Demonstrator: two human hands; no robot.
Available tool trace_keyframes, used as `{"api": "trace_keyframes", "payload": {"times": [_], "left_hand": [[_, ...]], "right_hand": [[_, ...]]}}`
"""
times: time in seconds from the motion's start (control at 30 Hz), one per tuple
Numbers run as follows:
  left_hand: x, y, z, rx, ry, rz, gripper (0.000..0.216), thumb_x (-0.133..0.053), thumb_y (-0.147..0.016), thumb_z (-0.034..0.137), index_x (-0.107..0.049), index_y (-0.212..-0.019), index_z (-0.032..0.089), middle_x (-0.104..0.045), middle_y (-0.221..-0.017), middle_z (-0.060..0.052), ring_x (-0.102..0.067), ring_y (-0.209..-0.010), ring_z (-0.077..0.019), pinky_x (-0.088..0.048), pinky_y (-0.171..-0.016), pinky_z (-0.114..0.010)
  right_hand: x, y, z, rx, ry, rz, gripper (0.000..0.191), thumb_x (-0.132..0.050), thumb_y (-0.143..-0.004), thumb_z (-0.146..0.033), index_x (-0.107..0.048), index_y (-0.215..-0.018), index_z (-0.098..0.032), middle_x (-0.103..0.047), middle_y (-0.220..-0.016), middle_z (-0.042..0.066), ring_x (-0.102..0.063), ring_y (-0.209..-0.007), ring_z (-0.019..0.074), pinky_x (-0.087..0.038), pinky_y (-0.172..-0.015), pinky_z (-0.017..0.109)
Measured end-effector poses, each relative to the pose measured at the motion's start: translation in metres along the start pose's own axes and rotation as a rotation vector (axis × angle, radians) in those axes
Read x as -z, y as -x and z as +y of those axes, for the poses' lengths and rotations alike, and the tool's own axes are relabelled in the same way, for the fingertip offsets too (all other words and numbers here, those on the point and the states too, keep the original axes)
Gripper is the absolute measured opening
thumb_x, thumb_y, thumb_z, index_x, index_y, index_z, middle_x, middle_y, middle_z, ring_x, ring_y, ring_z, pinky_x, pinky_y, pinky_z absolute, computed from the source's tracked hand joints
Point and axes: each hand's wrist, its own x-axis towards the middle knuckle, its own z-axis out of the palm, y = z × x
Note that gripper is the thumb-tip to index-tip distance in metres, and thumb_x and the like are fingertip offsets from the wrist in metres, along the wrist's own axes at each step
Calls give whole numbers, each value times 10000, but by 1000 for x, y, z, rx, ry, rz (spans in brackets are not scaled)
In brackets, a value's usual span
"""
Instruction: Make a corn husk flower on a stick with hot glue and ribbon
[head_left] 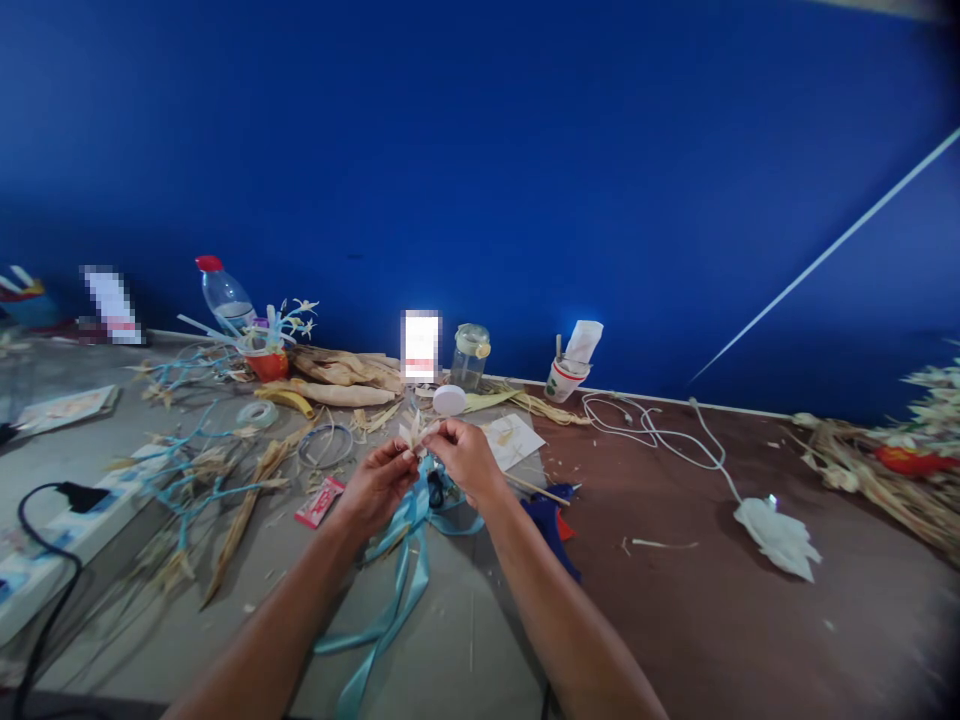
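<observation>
A pale flower (412, 432) is being held up over the grey tabletop (465, 660), between the fingertips of both hands. A torn or bent petal is being risked, since thin pieces are being pinched from two sides and could easily be pulled too hard. Its base is being hidden by fingers, so a loose join could be overlooked. A snag is also being invited by the light-blue ribbon (399, 600), which is being kept looped just below. Pointed, cream-white petals are being fanned upward, and a dry, papery look is being given. The base is being gripped by the left hand (382, 482); the side is being pinched narrowly by the right hand (466, 460). Farther out, a blue tool (550, 528) is being partly covered by the right arm (559, 600).
</observation>
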Motion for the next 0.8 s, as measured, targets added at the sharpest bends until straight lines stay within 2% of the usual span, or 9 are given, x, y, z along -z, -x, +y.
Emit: {"api": "trace_keyframes", "payload": {"times": [0.17, 0.33, 0.47, 0.63, 0.8], "left_hand": [[-2, 1, 2, -6, -24, 15, 225, -793, -553, 171, -601, -668, 145, -578, -553, 23, -525, -513, -69, -441, -535, -192], [-3, 1, 3, -45, -84, -4, 196, -778, -578, 184, -597, -637, 135, -562, -557, 20, -506, -509, -61, -416, -512, -183], [-1, 1, 2, -39, -91, -2, 205, -794, -547, 175, -611, -636, 142, -576, -581, 21, -522, -531, -70, -437, -543, -196], [4, -1, 0, -22, -86, -13, 202, -794, -549, 176, -614, -635, 143, -589, -583, 17, -525, -530, -66, -429, -549, -190], [5, -2, 0, -36, -84, -9, 188, -777, -571, 161, -598, -622, 140, -583, -568, 14, -532, -532, -74, -430, -556, -199]], "right_hand": [[0, -1, 0, -38, -55, -30, 160, -611, -647, -315, -643, -632, -158, -564, -576, -27, -473, -570, 108, -351, -565, 228], [-1, -3, 5, -153, -264, -72, 255, -667, -596, -395, -591, -553, -155, -519, -518, -35, -420, -502, 85, -321, -523, 229], [-1, -4, 2, -239, -406, -73, 270, -727, -524, -389, -596, -560, -155, -516, -504, -41, -429, -491, 77, -329, -530, 231], [-1, -3, -2, -297, -440, -69, 268, -759, -496, -357, -608, -569, -148, -541, -513, -36, -455, -496, 74, -337, -541, 233], [0, -3, -1, -277, -451, -60, 250, -752, -521, -338, -616, -607, -147, -551, -538, -39, -474, -508, 76, -346, -550, 234]]}}
